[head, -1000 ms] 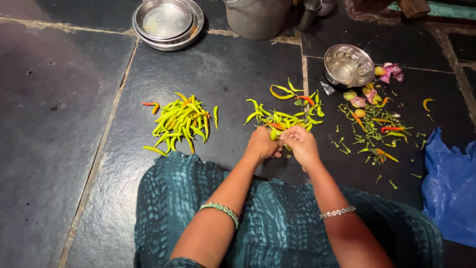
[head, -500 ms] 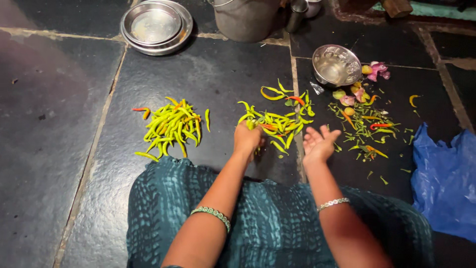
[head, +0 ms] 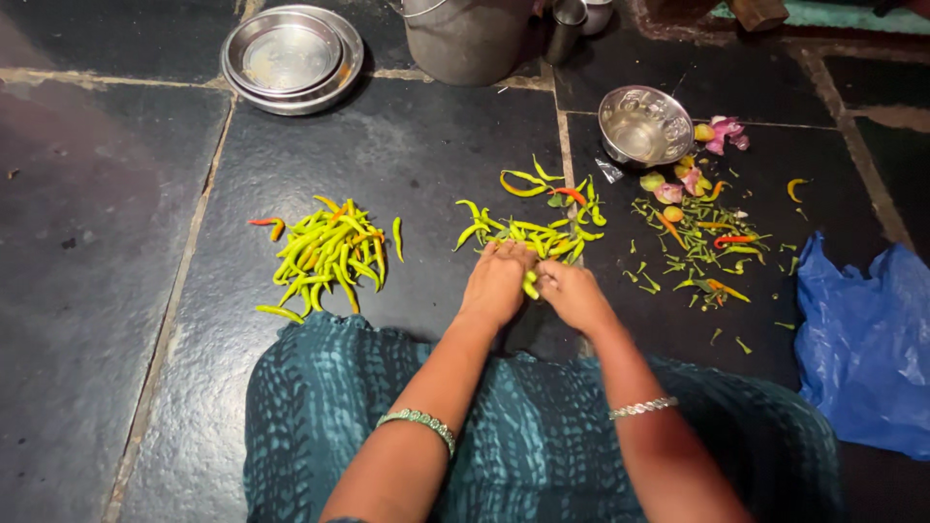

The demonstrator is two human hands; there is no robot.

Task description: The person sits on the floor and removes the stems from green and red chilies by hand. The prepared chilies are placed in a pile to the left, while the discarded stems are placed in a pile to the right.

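Note:
Both hands meet at the near edge of a middle heap of green chillies (head: 528,228) on the dark stone floor. My left hand (head: 496,281) and my right hand (head: 572,295) pinch one green chilli (head: 530,287) between them. To the left lies a second, tidier heap of green chillies (head: 325,254) with a few orange ones. To the right a scatter of stems and discarded chillies (head: 702,242) covers the floor. A bangle sits on each wrist, and a teal patterned garment covers my lap.
A small steel bowl (head: 644,124) stands beyond the scraps, with onion peels (head: 722,134) beside it. Stacked steel plates (head: 291,56) lie at the back left, a large steel pot (head: 470,39) at the back centre. A blue plastic bag (head: 867,344) lies at the right.
My right hand, open and apart half a second ago, has come back to the left hand, and both now hold a chilli at the heap's near edge.

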